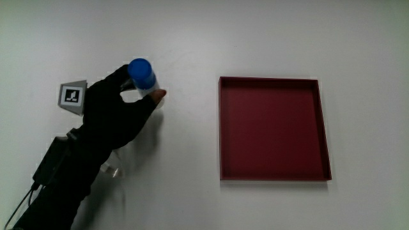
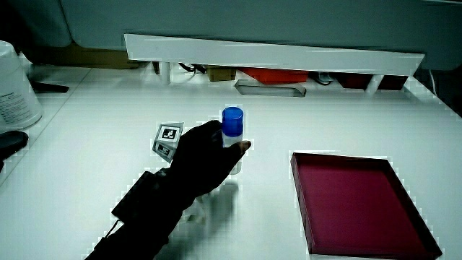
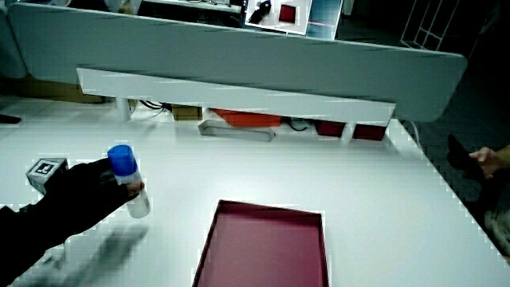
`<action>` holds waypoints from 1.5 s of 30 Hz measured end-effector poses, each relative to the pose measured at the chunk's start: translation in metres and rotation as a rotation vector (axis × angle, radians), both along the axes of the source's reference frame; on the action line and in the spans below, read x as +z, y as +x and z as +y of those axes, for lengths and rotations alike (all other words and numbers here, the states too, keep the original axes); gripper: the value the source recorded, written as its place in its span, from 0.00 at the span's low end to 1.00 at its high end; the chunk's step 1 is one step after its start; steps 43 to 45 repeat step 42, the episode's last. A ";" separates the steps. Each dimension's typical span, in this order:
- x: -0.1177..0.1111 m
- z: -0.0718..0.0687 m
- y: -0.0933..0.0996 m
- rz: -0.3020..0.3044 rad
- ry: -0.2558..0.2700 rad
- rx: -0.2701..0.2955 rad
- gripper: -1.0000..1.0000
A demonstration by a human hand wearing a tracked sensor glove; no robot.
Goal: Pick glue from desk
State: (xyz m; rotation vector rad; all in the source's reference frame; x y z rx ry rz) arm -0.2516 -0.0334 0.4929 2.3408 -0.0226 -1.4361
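Observation:
The glue stick [image 1: 143, 75] is a white tube with a blue cap, standing upright. The gloved hand [image 1: 118, 108] has its fingers wrapped around the tube's body, beside the dark red tray [image 1: 275, 128]. In both side views the glue stick [image 2: 232, 126] [image 3: 127, 177] shows its blue cap above the hand [image 2: 198, 162] [image 3: 84, 195]. In a side view the tube's base looks lifted a little off the table. The patterned cube [image 1: 72, 96] sits on the back of the hand.
A shallow dark red tray [image 2: 357, 206] lies on the white table beside the hand. A low partition [image 2: 274, 54] with a shelf stands at the table's edge farthest from the person. A white container [image 2: 16, 90] stands at the table's edge.

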 end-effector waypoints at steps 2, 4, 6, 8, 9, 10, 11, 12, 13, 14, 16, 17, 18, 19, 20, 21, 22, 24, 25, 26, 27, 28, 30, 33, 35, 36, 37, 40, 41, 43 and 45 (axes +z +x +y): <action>0.001 0.001 -0.002 -0.004 0.011 -0.030 0.61; 0.003 0.002 -0.004 0.003 0.037 -0.064 0.65; 0.003 0.002 -0.005 0.019 0.053 -0.085 0.70; 0.004 0.002 -0.006 0.002 0.059 -0.106 0.74; 0.003 0.002 -0.005 0.022 0.078 -0.113 0.76; 0.002 0.002 -0.005 0.020 0.078 -0.117 0.78; 0.002 0.002 -0.005 0.016 0.077 -0.128 0.80; 0.003 0.002 -0.006 0.005 0.093 -0.127 0.83; 0.002 0.002 -0.005 0.004 0.093 -0.134 0.85; 0.003 0.002 -0.004 0.025 0.112 -0.134 0.87; 0.002 0.003 -0.004 0.017 0.119 -0.137 0.91; 0.003 0.003 -0.004 0.012 0.111 -0.149 0.93; 0.003 0.004 -0.004 0.005 0.115 -0.152 0.96; 0.002 0.004 -0.003 0.015 0.128 -0.152 0.98; 0.003 0.004 -0.004 0.030 0.150 -0.150 1.00; 0.002 0.005 -0.004 0.018 0.142 -0.165 1.00; 0.001 0.005 -0.004 0.021 0.148 -0.165 1.00; -0.001 0.004 -0.004 0.013 0.153 -0.165 1.00; -0.006 0.004 -0.001 0.035 0.153 -0.166 1.00; -0.010 0.002 0.002 0.043 0.163 -0.160 1.00; -0.014 0.001 0.005 0.035 0.166 -0.154 1.00; -0.019 0.000 0.009 0.053 0.173 -0.141 1.00; -0.026 -0.004 0.018 0.078 0.165 -0.130 1.00; -0.039 -0.010 0.037 0.141 0.185 -0.092 1.00; -0.050 -0.014 0.051 0.198 0.175 -0.071 1.00; -0.054 -0.015 0.058 0.216 0.176 -0.058 1.00; -0.054 -0.017 0.063 0.203 0.197 -0.049 1.00; -0.059 -0.022 0.084 0.226 0.191 -0.008 1.00; -0.060 -0.024 0.089 0.209 0.208 0.008 1.00; -0.063 -0.024 0.097 0.236 0.176 0.014 1.00; -0.063 -0.024 0.097 0.236 0.176 0.014 1.00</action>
